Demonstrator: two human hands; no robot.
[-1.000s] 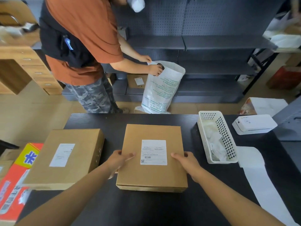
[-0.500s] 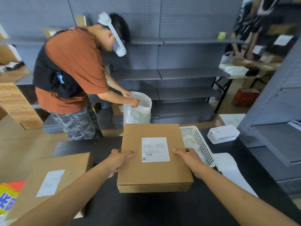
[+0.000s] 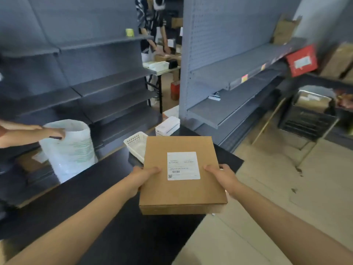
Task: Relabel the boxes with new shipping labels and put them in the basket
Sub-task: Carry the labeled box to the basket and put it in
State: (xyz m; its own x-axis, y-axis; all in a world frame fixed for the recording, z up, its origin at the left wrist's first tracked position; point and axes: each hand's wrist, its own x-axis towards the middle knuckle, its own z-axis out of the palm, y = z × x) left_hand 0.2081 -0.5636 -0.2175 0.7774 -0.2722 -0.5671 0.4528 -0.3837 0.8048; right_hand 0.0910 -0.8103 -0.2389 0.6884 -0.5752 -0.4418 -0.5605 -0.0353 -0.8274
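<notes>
Change: Both hands have lifted the box off the worktop and swung it to the right, so the other person and the second box seen a moment ago have slid out of the left of the view.
Bag: a white plastic bag stands at far left beyond the worktop, another person's hand on its rim.
Worktop: the dark worktop runs from lower left; its right corner ends just under and beside the box, with bare floor beyond.
Tray: a white slotted tray sits on the worktop just behind the box's left side; a white label printer lies behind that.
Left hand: the left hand grips the box's left edge, thumb on top, fingers hidden underneath.
Box: the flat brown box is held level in the air over the worktop's right corner, its white label facing up.
Right hand: the right hand grips the right edge likewise, thumb on top.
Handling: probably stiff cardboard and light enough; holding opposite edges keeps it flat and the label unsmudged.
Room: open floor to the right; grey shelves jut out ahead, their front edges the thing to steer clear of.
Basket: a dark crate-like basket at far right seems the likely goal, though blurred.
</notes>
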